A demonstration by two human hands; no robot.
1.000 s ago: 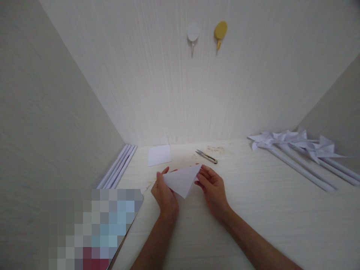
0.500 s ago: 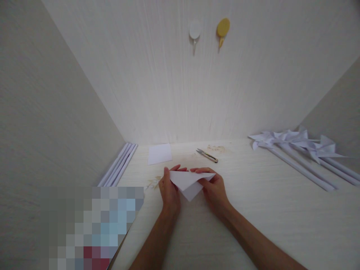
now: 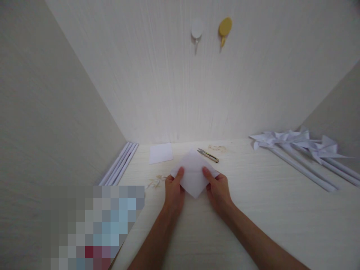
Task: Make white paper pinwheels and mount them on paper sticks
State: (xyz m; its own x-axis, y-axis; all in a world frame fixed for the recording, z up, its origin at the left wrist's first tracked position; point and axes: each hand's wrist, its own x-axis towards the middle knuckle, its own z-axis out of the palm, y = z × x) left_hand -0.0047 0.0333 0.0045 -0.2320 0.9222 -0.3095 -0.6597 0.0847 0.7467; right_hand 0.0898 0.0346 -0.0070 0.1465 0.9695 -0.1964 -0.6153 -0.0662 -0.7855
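A square sheet of white paper (image 3: 194, 176) is spread out between my hands, turned so one corner points towards me and another away. A faint crease runs across its middle. My left hand (image 3: 174, 187) grips the left corner, thumb on top and fingers beneath. At the right corner my right hand (image 3: 219, 187) pinches the paper the same way, its thumb lying on the sheet. The fingers under the paper are mostly hidden. Just beyond the sheet lie small thread snips (image 3: 208, 155) with a pale handle.
Another white paper square (image 3: 161, 153) lies at the back left, beside several rolled paper sticks (image 3: 120, 163). Paper pinwheels (image 3: 295, 144) on rolled sticks are piled at the right. Small pale bits (image 3: 156, 182) lie near my left hand. A white hook (image 3: 196, 32) and a yellow hook (image 3: 225, 28) are on the wall.
The paper, folded over into a triangle before, is now opened out flat into a square. Both thumbs have moved onto its upper face at the side corners.
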